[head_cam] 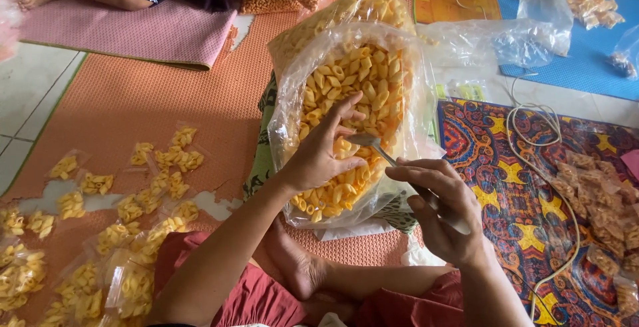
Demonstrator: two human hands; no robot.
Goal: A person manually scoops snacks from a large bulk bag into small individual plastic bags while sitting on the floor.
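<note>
Seated person, head view. Left hand point(318, 157) reaches into the big bag point(346, 101) of yellow snacks point(363, 74) at centre; right hand point(442, 210) at 5 o'clock holds a spoon point(373, 146). Small filled packets point(100, 234) lie on the mat point(133, 101) at 8 o'clock.

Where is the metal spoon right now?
In the head view, the metal spoon sits just right of centre: the right hand holds its handle, and its bowl reaches into the big clear bag of yellow snacks, beside the left hand.
</note>
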